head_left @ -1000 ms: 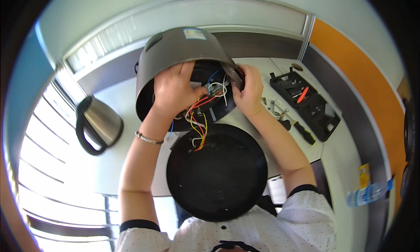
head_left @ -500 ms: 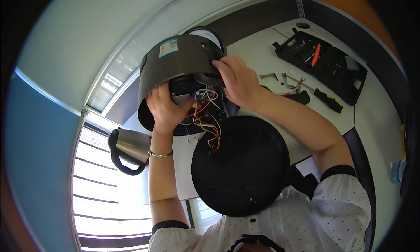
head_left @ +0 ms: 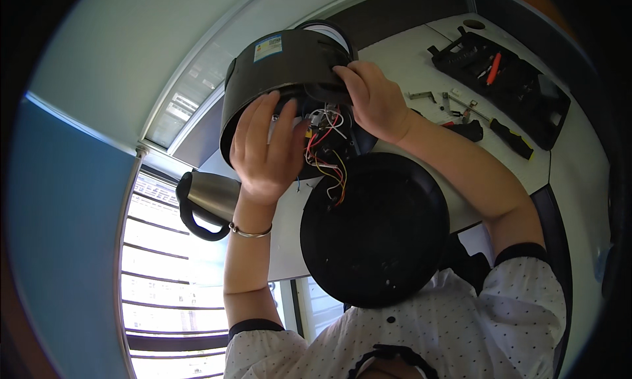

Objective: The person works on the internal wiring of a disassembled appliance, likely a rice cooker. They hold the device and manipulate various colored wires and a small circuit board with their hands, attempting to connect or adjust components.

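**Left hand (head_left: 266, 152) spread at mouth of appliance housing (head_left: 296, 68); right hand (head_left: 380, 106) gripping its rim**

Left hand: fingers extended, slightly apart, in front of the housing's opening, back of hand toward the viewer. Contact with parts behind the fingers: cannot tell. Metal bracelet (head_left: 250, 233) on that wrist.

Right hand: closed around the right edge of the rim, fingers on the outer wall.

Housing: dark grey, cylindrical, lying on its side on the counter (head_left: 403, 55), opening toward the person. Blue-and-white sticker (head_left: 268, 48) on the upper wall.

Wires (head_left: 322, 141) (red, white, yellow) run from the interior to a round black base plate (head_left: 385, 237), which sits at the counter's near edge, against the person's shirt (head_left: 408, 326).

Left of the left forearm: brushed-metal electric kettle (head_left: 214, 198), black handle.

Right side: metal bracket (head_left: 421, 95); screwdriver (head_left: 512, 141) with black-and-yellow handle, beyond the right forearm; unfolded black tool case (head_left: 523, 106) holding an orange-red tool (head_left: 494, 68). Smaller metal pieces near the bracket: too small to identify.
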Demonstrator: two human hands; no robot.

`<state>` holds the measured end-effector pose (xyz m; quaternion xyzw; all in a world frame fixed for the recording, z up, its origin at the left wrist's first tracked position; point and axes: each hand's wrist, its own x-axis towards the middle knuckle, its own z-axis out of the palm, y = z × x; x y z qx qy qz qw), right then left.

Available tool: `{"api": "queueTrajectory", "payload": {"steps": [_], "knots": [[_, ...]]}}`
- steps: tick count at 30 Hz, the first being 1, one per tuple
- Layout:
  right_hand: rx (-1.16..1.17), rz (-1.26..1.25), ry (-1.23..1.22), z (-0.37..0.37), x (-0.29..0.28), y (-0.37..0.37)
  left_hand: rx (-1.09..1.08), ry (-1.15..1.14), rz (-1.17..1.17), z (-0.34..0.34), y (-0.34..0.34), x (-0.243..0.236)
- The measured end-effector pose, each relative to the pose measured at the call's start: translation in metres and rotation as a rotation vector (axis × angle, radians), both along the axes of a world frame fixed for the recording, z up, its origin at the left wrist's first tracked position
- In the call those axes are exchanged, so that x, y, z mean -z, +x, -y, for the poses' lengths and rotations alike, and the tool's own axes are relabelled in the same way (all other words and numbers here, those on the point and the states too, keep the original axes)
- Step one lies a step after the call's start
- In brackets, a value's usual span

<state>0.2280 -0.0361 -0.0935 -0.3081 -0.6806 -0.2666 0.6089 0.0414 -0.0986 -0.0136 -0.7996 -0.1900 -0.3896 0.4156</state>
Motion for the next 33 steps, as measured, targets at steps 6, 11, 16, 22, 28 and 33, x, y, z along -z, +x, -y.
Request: {"api": "queueTrajectory", "payload": {"steps": [6,11,16,22,28,33], "knots": [[-0.008,-0.019,-0.007,0.000,0.000,0.000,-0.052,0.098,-0.327,-0.015,0.036,-0.029],[0.000,-0.034,0.058,-0.002,0.000,0.001,0.091,0.012,-0.413,-0.034,0.040,-0.026],[0.005,-0.068,-0.014,0.001,0.003,0.001,0.119,0.100,-0.385,-0.036,0.046,-0.024],[0.018,-0.111,-0.017,0.008,-0.006,0.002,0.116,0.171,-0.347,-0.042,0.045,-0.019],[0.108,-0.102,-0.085,0.011,-0.014,-0.004,0.122,0.193,-0.304,-0.045,0.043,-0.015],[0.060,-0.096,-0.119,0.010,-0.012,-0.009,0.145,0.173,-0.272,-0.044,0.037,-0.011]]}}
